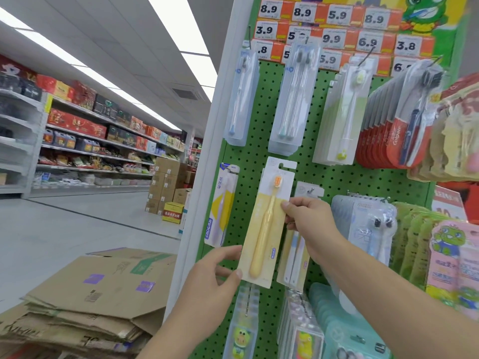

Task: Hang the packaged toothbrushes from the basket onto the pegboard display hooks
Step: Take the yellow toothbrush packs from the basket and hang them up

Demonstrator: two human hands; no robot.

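Toothbrush pack (268,224), yellow and carded, is held flat against the green pegboard (344,177), between hanging rows. Flattened cardboard boxes (90,301) lie at far left. Next, the left hand (207,286) pinches the pack's lower left corner between thumb and fingers, probably to steady it. Further right, the right hand (309,224) pinches the card's right edge, apparently steering its hang slot toward a hook (311,190) beside it. No basket is visible.

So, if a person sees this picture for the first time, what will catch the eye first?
The yellow toothbrush pack at centre, held against the green pegboard by the left hand at its lower edge and the right hand at its side. Next, the orange price tags along the top.
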